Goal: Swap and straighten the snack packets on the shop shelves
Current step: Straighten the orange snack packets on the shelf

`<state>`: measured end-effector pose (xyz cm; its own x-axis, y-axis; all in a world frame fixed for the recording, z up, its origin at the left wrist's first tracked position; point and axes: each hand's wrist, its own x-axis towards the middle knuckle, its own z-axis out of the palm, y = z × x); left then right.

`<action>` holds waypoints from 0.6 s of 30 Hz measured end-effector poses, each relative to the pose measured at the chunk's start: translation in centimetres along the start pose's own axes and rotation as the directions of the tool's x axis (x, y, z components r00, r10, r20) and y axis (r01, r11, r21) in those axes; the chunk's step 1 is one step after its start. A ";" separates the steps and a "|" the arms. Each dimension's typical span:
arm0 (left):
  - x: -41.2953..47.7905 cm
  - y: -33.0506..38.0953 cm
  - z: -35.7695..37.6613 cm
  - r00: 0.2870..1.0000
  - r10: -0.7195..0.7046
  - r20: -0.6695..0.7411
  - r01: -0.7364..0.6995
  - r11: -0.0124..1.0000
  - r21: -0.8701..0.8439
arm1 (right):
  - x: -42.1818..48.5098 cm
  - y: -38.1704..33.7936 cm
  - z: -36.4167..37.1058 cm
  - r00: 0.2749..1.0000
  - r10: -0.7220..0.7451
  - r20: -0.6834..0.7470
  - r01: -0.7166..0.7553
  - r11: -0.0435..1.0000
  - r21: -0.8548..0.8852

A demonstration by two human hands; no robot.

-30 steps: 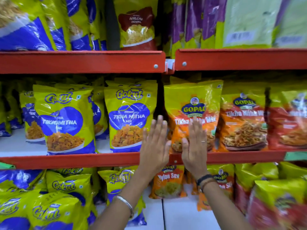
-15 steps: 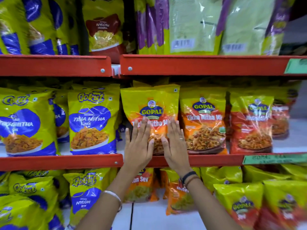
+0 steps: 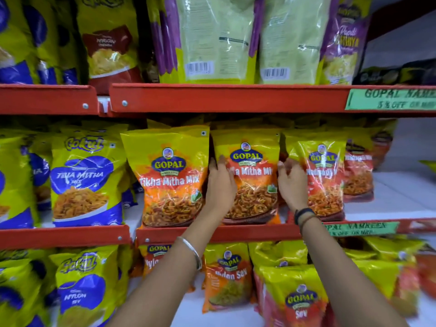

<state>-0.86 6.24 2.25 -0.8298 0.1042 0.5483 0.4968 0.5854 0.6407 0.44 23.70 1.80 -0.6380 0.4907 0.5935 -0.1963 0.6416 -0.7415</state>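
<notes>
- Left hand (image 3: 218, 185): fingers (image 3: 221, 161) run up the left edge of the middle yellow-and-orange glossy plastic Gopal Tikha Mitha Mix packet (image 3: 251, 182), tips slipped in behind that edge, palm on the packet's lower left front; narrow hold on the packet.
- Right hand (image 3: 292, 185): fingers (image 3: 282, 165) curled at the right edge of the same packet, in the gap between it and the neighbouring yellow-and-red Gopal packet (image 3: 324, 178). Whether the tips are clamped on the packet I cannot tell.
- Packet position: upright on the middle red metal shelf (image 3: 236, 232), base just behind the front lip, at mid-span of the right-hand bay.
- Left neighbour: a matching Gopal Tikha Mitha Mix packet (image 3: 169, 178), upright, touching the left hand's outer side.
- Wrists: a silver bangle (image 3: 192, 252) on the left forearm; dark bands (image 3: 304, 214) on the right wrist.
- Further left on the same shelf: yellow-and-blue Gokul Tikha Mitha packet (image 3: 85, 182), upright.
- Front lip, right end: green paper price label (image 3: 361, 228).
</notes>
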 end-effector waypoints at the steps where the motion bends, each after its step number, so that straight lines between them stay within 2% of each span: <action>1: 0.3 0.0 0.4 1.000 -0.006 -0.022 0.007 0.998 0.058 | 0.1 -0.1 0.2 0.999 -0.037 -0.004 0.037 0.999 -0.018; 4: -0.3 -1.4 2.5 0.975 0.220 -0.038 -0.193 0.914 0.356 | -1.6 0.0 1.8 0.962 -0.272 0.012 0.271 0.952 -0.141; 6: -1.7 -2.7 4.2 0.943 0.333 -0.004 -0.294 0.838 0.459 | -3.7 0.7 3.1 0.917 -0.391 0.076 0.398 0.893 -0.211; 12: -4.2 -5.3 6.7 0.907 0.419 0.044 -0.374 0.752 0.542 | -6.8 4.1 4.8 0.896 -0.400 0.192 0.442 0.842 -0.309; 18: -3.9 -5.1 6.9 0.907 0.419 0.037 -0.375 0.767 0.520 | -6.4 4.5 5.1 0.888 -0.420 0.187 0.459 0.824 -0.332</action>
<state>-1.89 8.41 -6.90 -0.5542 0.3693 0.7460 0.5600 0.8285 0.0060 -0.09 20.43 -6.92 -0.6237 0.0561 0.7796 -0.2077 0.9497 -0.2345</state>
